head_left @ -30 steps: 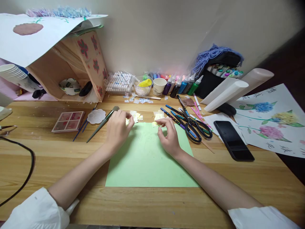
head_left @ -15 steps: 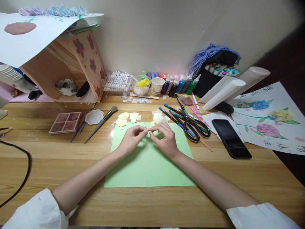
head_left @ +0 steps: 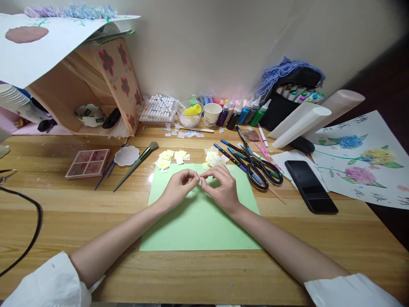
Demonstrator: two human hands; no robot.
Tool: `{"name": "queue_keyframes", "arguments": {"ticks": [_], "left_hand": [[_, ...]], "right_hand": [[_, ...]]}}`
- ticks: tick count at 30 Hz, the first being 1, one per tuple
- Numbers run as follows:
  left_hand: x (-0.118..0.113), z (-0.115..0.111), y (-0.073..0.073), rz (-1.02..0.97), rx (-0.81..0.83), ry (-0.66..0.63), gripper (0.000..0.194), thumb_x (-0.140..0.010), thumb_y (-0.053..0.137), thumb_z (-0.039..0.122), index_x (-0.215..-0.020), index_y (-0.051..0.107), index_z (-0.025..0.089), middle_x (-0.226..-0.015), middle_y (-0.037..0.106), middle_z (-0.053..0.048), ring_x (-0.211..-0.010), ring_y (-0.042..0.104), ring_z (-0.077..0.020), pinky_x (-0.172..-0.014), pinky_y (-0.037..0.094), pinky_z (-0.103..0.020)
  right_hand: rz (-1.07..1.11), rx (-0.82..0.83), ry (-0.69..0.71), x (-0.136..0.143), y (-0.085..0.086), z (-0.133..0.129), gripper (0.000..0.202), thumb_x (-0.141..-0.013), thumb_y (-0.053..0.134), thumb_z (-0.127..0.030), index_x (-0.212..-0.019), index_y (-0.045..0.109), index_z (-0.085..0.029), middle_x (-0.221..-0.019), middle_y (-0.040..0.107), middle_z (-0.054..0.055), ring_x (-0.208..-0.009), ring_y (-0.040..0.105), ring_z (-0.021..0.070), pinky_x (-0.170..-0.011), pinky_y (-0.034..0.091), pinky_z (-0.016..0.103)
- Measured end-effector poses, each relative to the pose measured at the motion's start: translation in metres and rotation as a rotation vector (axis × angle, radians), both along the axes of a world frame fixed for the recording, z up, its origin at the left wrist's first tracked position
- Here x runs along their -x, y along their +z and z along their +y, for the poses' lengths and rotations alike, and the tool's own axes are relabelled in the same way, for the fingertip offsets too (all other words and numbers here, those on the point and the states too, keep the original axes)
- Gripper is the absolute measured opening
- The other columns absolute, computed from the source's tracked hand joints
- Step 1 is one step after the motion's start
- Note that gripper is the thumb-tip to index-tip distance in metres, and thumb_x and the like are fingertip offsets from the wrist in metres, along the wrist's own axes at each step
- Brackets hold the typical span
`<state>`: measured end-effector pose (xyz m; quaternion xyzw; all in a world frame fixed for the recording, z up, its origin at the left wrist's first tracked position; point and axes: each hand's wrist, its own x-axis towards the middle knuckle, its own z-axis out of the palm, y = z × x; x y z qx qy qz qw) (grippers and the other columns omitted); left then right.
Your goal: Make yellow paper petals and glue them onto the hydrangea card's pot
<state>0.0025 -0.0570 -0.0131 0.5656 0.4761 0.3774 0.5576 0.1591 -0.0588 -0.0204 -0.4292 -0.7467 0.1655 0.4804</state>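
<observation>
My left hand (head_left: 179, 186) and my right hand (head_left: 223, 186) meet fingertip to fingertip above the upper part of a green sheet of paper (head_left: 204, 230). Both are closed in a pinch. Between the tips is something tiny and pale, mostly hidden, too small to name. Just beyond my right hand lies a heap of pale yellow paper pieces (head_left: 212, 157). Two more groups of yellow paper squares (head_left: 164, 160) lie past the sheet's upper left edge, beyond my left hand.
To the right lie black-handled scissors (head_left: 258, 175) over several pens, and a phone (head_left: 310, 186). At left are a brush (head_left: 137, 165), a white palette (head_left: 126, 156) and a pink case (head_left: 88, 163). Behind stand a paper cup (head_left: 212, 115), a clear bowl (head_left: 189, 115) and paint bottles (head_left: 246, 114).
The fingertips have shifted slightly against each other, still pinched together. Everything on the table stays in place; the view has moved very slightly.
</observation>
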Motion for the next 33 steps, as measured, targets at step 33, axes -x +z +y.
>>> {"name": "queue_keyframes", "arguments": {"ticks": [33], "left_hand": [[0.0003,0.0033,0.0051,-0.034,0.077,0.018,0.021,-0.075,0.060,0.035,-0.072,0.056,0.015,-0.068,0.054,0.002,-0.060,0.045,-0.0088,-0.060,0.035,-0.022]], "right_hand": [[0.044,0.029,0.024,-0.0016,0.0005,0.0007,0.007,-0.077,0.059,-0.013,-0.074,0.060,-0.020,-0.068,0.060,0.001,-0.070,0.051,0.0165,-0.066,0.043,0.032]]}}
